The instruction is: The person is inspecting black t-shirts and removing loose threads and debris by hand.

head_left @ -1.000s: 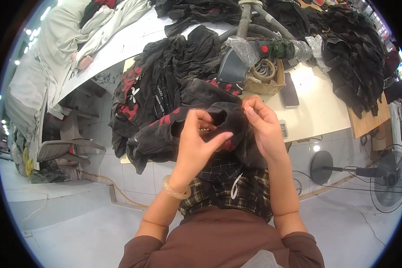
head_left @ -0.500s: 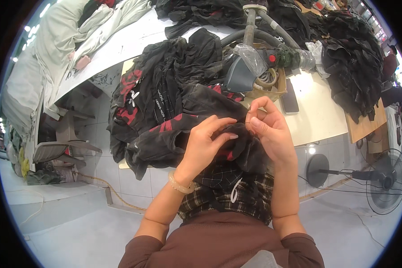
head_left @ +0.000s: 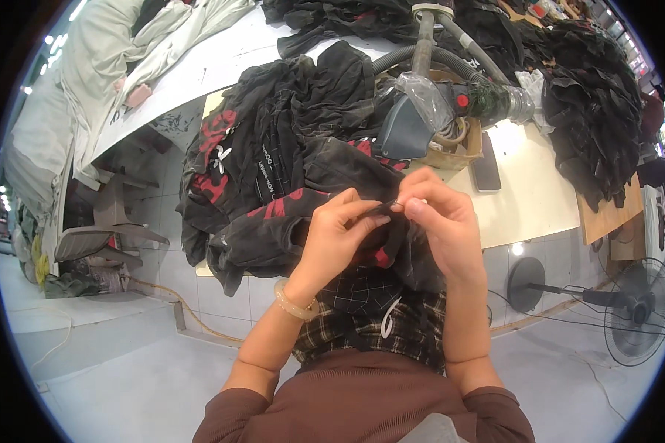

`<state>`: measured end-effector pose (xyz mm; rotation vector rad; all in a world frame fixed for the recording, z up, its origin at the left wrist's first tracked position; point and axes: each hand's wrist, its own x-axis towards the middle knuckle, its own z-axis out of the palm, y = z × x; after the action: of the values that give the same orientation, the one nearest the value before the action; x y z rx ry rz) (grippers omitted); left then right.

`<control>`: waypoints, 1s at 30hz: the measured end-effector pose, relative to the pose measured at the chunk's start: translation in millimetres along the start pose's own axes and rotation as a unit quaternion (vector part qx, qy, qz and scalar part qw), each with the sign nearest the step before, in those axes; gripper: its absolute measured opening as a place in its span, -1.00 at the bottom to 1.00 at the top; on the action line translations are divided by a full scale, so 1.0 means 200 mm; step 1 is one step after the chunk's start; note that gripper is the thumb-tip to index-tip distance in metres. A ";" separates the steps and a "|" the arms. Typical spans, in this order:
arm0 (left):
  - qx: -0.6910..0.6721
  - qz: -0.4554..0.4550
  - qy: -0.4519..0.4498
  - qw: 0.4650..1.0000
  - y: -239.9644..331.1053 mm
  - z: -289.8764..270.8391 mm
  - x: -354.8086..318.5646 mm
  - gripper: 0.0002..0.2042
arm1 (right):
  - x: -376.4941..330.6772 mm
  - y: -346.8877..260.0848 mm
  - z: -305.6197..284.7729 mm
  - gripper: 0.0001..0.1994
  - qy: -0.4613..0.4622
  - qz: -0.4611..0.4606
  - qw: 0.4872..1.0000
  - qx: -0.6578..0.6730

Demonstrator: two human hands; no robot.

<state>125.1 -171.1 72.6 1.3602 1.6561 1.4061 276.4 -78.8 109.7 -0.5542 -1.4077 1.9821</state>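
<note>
Left hand [head_left: 332,236] has its thumb and forefinger pressed together on an edge of a black garment [head_left: 403,247], which lies at the near side of the table, directly in front of the person, and hangs toward the lap. Right hand [head_left: 449,225], just beside it, pinches a small shiny piece [head_left: 397,204] between thumb and finger, right where the two hands meet; it is too small to identify. Red printing shows on the cloth below the fingertips. A pale bracelet [head_left: 295,301] circles the left wrist, and plaid cloth [head_left: 329,328] covers the lap.

Just beyond the hands, more black garments [head_left: 314,96] with red print lie heaped. To their right, a grey hood [head_left: 406,133], partly wrapped in clear plastic, stands in front of a cardboard box [head_left: 469,155]. Near the box, a dark phone [head_left: 486,170] lies on the cream tabletop [head_left: 532,192]. Farther right is another dark pile [head_left: 595,111], with a fan [head_left: 638,310] below it. At far left, pale cloth [head_left: 89,81] is draped over a white table [head_left: 177,77].
</note>
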 end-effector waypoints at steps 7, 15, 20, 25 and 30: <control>-0.242 -0.054 0.060 0.967 -0.03 0.00 0.05 -0.94 | -0.03 0.12 -0.05 -0.67 0.117 -0.110 0.947 -0.277; -0.265 -0.078 0.055 0.959 -0.09 0.05 0.10 -0.93 | 0.02 0.23 0.00 -0.75 0.125 -0.034 0.979 -0.159; -0.340 -0.102 0.044 0.934 -0.04 0.05 0.12 -0.85 | 0.04 0.20 0.03 -0.85 0.127 0.014 0.992 -0.009; -0.381 -0.117 0.050 0.916 -0.01 0.06 0.13 -0.85 | 0.05 0.21 0.03 -0.88 0.133 0.001 0.990 0.049; -0.402 -0.126 0.055 0.905 0.01 0.05 0.13 -0.85 | 0.05 0.20 0.04 -0.87 0.130 0.012 0.988 0.083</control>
<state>126.4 -142.6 76.2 0.5785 1.0396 1.7371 252.7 -86.3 75.1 -0.7257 -1.0723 1.9428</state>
